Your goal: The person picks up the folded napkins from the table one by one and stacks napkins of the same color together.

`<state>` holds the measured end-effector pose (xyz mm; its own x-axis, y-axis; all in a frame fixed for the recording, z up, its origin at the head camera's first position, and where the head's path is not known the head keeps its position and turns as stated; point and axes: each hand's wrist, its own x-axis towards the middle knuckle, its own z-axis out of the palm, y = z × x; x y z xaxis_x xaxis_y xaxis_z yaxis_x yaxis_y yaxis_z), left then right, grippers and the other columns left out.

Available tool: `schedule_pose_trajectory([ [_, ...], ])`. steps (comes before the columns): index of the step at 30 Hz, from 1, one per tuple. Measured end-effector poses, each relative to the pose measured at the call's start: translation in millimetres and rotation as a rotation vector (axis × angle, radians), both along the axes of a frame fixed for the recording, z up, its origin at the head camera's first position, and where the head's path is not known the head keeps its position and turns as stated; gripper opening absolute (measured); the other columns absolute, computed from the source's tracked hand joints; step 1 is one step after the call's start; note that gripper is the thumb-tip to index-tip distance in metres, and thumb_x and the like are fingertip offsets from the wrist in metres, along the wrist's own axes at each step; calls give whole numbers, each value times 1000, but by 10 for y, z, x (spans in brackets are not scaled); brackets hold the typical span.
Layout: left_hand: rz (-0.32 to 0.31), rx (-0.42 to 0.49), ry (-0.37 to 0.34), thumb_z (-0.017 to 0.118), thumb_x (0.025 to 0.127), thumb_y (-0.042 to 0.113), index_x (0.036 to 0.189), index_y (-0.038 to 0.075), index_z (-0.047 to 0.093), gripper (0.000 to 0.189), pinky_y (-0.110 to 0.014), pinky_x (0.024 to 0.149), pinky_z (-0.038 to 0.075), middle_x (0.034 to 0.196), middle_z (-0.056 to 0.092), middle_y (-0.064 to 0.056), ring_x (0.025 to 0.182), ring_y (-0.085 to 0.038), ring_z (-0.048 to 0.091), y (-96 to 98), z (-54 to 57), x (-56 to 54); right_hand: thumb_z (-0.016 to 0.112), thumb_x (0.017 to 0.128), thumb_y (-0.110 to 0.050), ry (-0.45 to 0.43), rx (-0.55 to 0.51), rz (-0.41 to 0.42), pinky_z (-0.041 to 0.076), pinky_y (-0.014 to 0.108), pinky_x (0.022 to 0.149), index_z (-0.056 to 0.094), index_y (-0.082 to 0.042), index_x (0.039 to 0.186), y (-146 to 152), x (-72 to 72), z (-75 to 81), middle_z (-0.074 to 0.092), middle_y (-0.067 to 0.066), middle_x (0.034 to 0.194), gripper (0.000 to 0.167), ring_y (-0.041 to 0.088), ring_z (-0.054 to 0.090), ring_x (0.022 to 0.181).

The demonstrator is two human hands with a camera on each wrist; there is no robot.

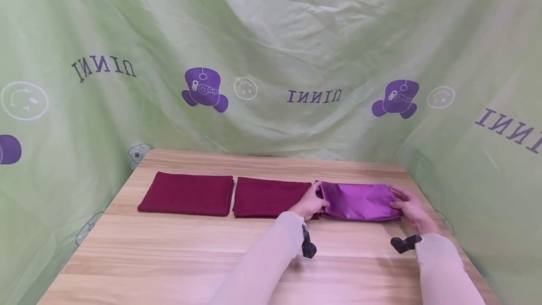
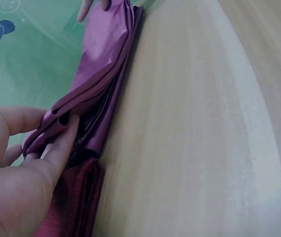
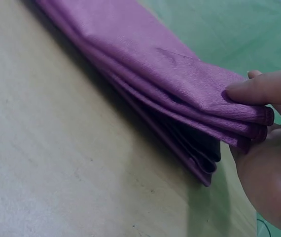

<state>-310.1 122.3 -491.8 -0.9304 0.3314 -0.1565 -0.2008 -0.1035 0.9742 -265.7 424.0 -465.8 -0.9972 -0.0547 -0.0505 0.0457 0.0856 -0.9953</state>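
Note:
A folded shiny purple cloth [image 1: 360, 201] lies at the right end of a row on the table. My left hand [image 1: 310, 203] pinches its left end. In the left wrist view, the left thumb [image 2: 64, 145] goes in among the folded layers while the fingers lie behind them. My right hand [image 1: 412, 208] pinches the other end, with its thumb [image 3: 259, 90] on top of the upper layers. Those layers lift a little off the lower, darker ones in the right wrist view. Under my left hand is the edge of a folded maroon cloth [image 1: 271, 196].
Another folded maroon cloth [image 1: 188, 194] lies flat at the left of the row. All of them rest on a light wooden table [image 1: 169, 253]. A green printed curtain [image 1: 262, 126] hangs close around the table's back and sides.

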Motion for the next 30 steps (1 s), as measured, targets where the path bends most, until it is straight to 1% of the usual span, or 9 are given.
schedule_pose_trajectory([
  [2, -1, 12, -4, 57, 79, -26, 150, 6, 33, 82, -33, 66, 57, 142, 38, -15, 73, -22, 61, 9, -10, -7, 50, 87, 15, -11, 94, -12, 49, 18, 79, 20, 7, 149, -8, -13, -13, 7, 40, 149, 69, -9, 52, 93],
  [4, -11, 26, -6, 57, 80, -25, 151, 6, 31, 82, -34, 68, 57, 145, 36, -17, 73, -23, 62, 16, -15, -6, 49, 89, 14, -22, 163, -26, 50, 18, 78, 12, 14, 144, -10, -22, -29, 8, 42, 148, 66, -7, 52, 89],
  [9, -28, 22, -29, 57, 81, -24, 152, 6, 29, 81, -38, 71, 58, 150, 30, -21, 79, -28, 64, 3, -44, 1, 47, 91, 13, -37, 276, -46, 51, 21, 69, 18, 17, 142, 2, -48, -77, 20, 45, 142, 60, 3, 56, 77],
  [13, -19, 0, -20, 58, 81, -24, 151, 5, 30, 81, -37, 71, 58, 147, 33, -22, 81, -28, 64, -7, -66, -3, 49, 91, 12, -39, 331, -37, 51, 20, 70, 19, 17, 143, 16, -64, -104, 22, 44, 142, 60, 4, 56, 79],
  [18, -29, -38, 17, 59, 80, -22, 152, 5, 28, 83, -29, 63, 56, 141, 38, -26, 68, -19, 60, 3, -42, 0, 50, 90, 13, -40, 355, -25, 51, 21, 71, 18, 18, 143, 32, -84, -104, 21, 45, 142, 62, 5, 57, 82],
  [21, -29, -147, 62, 60, 81, -19, 152, 6, 29, 82, -23, 52, 49, 137, 44, -24, 56, -12, 51, 18, -9, 24, 51, 88, 13, -56, 396, -10, 52, 22, 69, 18, 20, 142, 37, -83, -108, 32, 45, 134, 64, 6, 58, 77],
  [23, -32, -287, 141, 62, 81, -15, 151, 3, 32, 78, -22, 50, 44, 135, 49, -21, 56, -12, 48, 22, 20, 48, 53, 86, 13, -66, 437, -7, 52, 23, 66, 19, 21, 142, 32, -77, -119, 44, 42, 123, 66, 8, 59, 72],
  [26, -45, -529, 291, 65, 83, -5, 145, -3, 39, 67, -25, 66, 49, 132, 54, -20, 80, -17, 59, 16, 95, 88, 56, 84, 10, -47, 567, -9, 51, 27, 66, 23, 23, 139, 12, -83, -119, 51, 38, 113, 66, 18, 58, 74],
  [30, -65, -722, 425, 67, 86, 7, 138, -7, 48, 57, -28, 98, 42, 131, 54, -22, 122, -26, 50, -48, 167, 157, 58, 82, 3, 30, 833, -33, 46, 49, 89, 31, 25, 134, -104, -96, -61, 40, 46, 126, 63, 48, 52, 101],
])
